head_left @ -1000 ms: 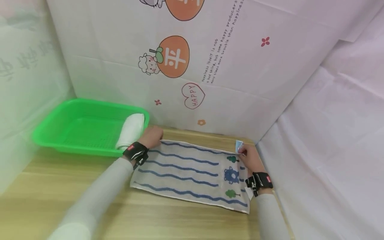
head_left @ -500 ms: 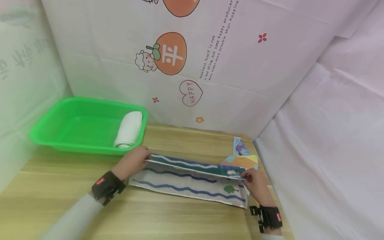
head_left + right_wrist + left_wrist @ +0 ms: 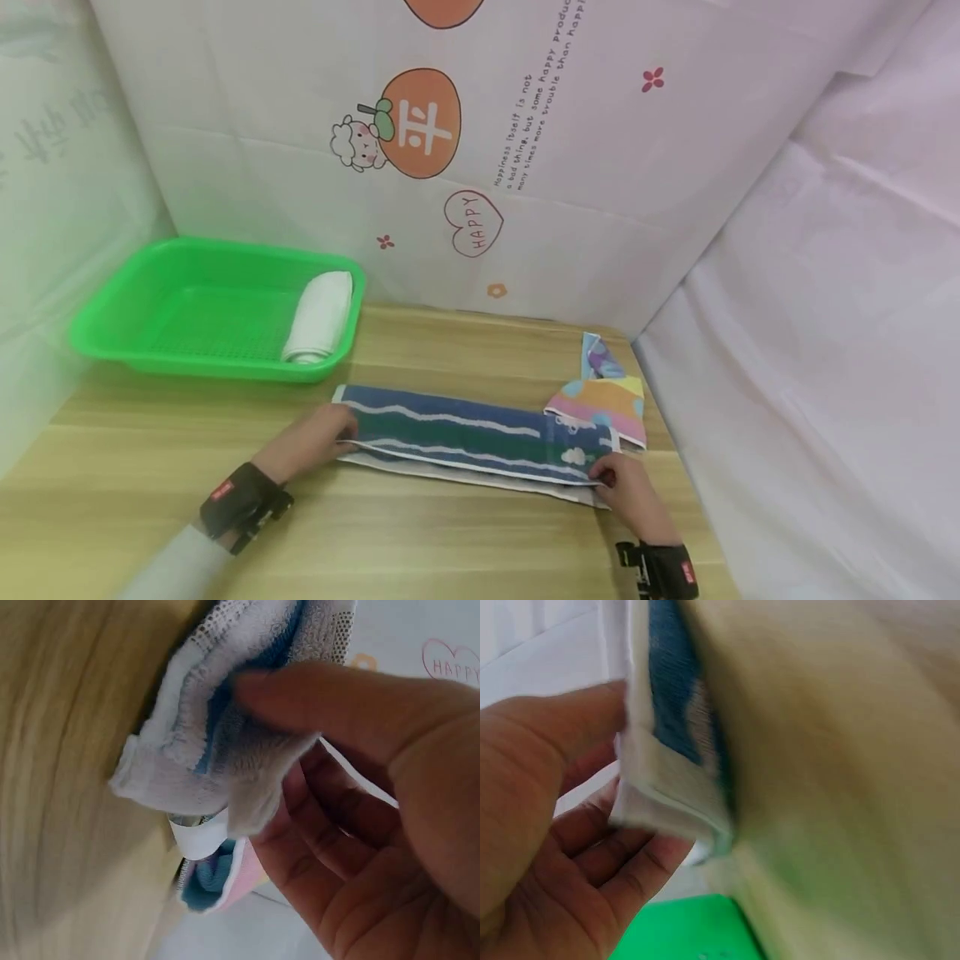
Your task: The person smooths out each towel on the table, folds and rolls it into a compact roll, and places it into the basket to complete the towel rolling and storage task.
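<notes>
A towel (image 3: 450, 429) lies folded over lengthwise on the table, its blue and green side with white wavy lines facing up. A pale strip of its lower layer shows along the near edge. My left hand (image 3: 311, 442) pinches the near left corner of the upper layer; in the left wrist view the white hem (image 3: 675, 776) sits between thumb and fingers. At the other end, my right hand (image 3: 633, 492) pinches the near right corner. The right wrist view shows the thumb (image 3: 300, 697) pressing the towel's pale layers (image 3: 247, 772) against the fingers.
A green basket (image 3: 112, 354) stands at the back left, with a rolled white towel (image 3: 321, 317) in its right side. Beyond the folded towel's right end lie a pink, orange and yellow cloth (image 3: 607, 396) and a purple-blue cloth (image 3: 600, 357). White printed sheets (image 3: 570, 250) wall the table.
Both hands have drawn the towel's far edge toward the near side, folding it over. The blue-green side now faces up, and the colourful cloths behind are uncovered.
</notes>
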Available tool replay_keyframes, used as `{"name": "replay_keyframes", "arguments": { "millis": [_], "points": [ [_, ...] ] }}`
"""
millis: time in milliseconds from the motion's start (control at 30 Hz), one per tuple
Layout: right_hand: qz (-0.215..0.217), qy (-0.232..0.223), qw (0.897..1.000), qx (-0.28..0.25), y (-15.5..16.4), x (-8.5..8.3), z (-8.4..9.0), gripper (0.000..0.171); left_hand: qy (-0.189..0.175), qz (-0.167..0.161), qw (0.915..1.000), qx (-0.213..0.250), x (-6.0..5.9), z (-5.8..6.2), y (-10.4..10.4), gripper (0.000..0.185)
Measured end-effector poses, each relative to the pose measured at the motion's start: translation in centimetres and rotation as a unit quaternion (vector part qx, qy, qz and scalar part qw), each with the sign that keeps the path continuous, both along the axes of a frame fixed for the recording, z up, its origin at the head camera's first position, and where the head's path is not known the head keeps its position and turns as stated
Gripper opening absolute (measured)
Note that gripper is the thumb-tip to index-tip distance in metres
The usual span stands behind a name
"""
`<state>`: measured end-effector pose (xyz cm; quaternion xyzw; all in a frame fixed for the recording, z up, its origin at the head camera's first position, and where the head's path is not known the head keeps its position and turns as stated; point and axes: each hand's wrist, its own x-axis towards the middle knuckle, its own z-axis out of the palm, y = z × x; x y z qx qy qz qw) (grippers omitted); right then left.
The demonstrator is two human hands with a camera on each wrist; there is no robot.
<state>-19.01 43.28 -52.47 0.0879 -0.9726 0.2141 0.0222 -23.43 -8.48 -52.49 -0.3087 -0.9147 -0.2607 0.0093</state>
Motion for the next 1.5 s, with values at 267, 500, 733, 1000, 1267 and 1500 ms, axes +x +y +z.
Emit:
{"name": "replay_keyframes", "arguments": {
  "millis": [267,500,733,1000,1267,1500],
  "points": [
    [0.036,-0.025,0.999,-0.015,-0.2,-0.7,1.4,0.019,-0.034,0.017,0.9988,0.03,0.0,-0.3,-1.0,0.017],
    [0.06,-0.117,0.991,-0.026,-0.5,-1.4,1.0,0.021,-0.042,0.038,0.9979,0.03,-0.1,0.2,-0.2,0.026],
    [0.03,0.053,0.998,0.004,-0.6,-3.0,1.6,0.013,0.017,0.043,0.9989,0.007,0.0,0.6,1.9,0.028],
    [0.01,0.012,0.999,0.033,0.8,-5.5,-0.8,0.018,0.025,0.028,0.9993,0.005,2.0,-1.5,2.3,0.026],
    [0.009,0.057,0.998,0.022,0.5,-7.1,0.3,0.011,0.11,0.028,0.9927,0.039,2.4,-1.6,2.2,0.012],
    [0.017,0.096,0.995,-0.021,0.4,-9.0,2.1,0.01,0.015,0.021,0.9996,0.01,2.8,-0.9,1.8,0.01]
  ]
}}
